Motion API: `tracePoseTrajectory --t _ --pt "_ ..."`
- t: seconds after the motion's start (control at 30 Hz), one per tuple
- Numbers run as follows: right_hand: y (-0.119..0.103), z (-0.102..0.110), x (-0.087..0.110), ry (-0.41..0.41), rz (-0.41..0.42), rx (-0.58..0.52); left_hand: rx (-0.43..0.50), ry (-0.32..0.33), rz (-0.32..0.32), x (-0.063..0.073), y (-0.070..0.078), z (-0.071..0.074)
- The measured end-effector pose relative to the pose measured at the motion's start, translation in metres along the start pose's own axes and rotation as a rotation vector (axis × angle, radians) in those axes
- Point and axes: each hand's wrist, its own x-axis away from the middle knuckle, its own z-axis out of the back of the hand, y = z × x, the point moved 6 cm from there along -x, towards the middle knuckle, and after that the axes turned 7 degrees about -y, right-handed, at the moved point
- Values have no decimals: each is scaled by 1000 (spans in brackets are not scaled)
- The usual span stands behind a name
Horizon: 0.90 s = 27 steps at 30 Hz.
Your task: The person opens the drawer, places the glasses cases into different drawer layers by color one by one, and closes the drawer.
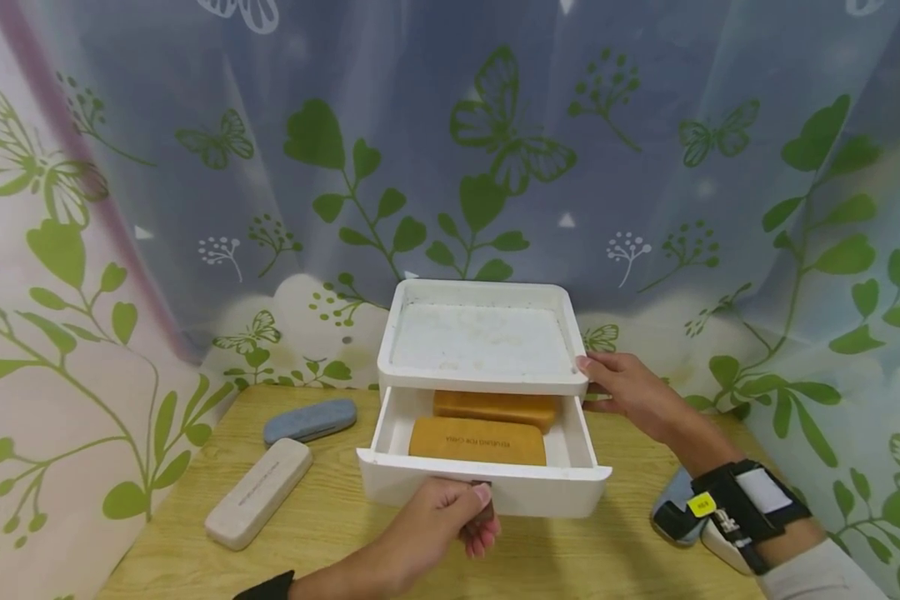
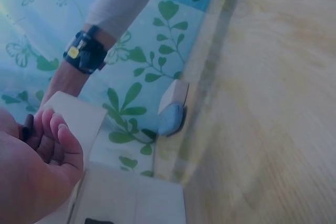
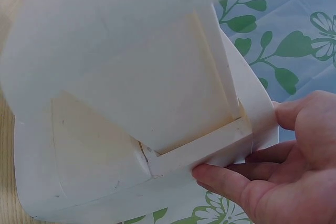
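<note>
A white drawer box (image 1: 483,385) with a shallow tray top stands on the wooden table. Its drawer (image 1: 487,490) is pulled out toward me. Inside lie two mustard-yellow cases, the front one (image 1: 477,442) lettered and the rear one (image 1: 495,407) partly under the box top. At the drawer's front, my left hand (image 1: 450,512) pinches a small dark pull (image 2: 27,127) between thumb and curled fingers. My right hand (image 1: 630,390) grips the box's right side, thumb on the upper rim; in the right wrist view its fingertips (image 3: 207,174) press the side wall.
On the left of the table lie a blue-grey case (image 1: 310,421) and a beige case (image 1: 258,493). Another blue case (image 1: 675,508) and a pale case (image 1: 723,546) are at the right, partly behind the right wrist. A patterned curtain (image 1: 435,208) hangs behind the box.
</note>
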Motion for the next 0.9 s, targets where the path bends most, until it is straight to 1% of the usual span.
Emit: tracePoseTrajectory --t 0.2,0.43,0.67,0.9 --pt "-1 0 1 3 -4 -4 -24 7 3 -10 2 7" --pt "0 0 -1 -7 -2 -15 -38 27 17 -26 4 16" --pt "-1 0 0 -12 -5 -19 -54 62 18 -44 4 29" --pt "0 0 1 -14 4 -20 -66 62 30 -57 4 36"
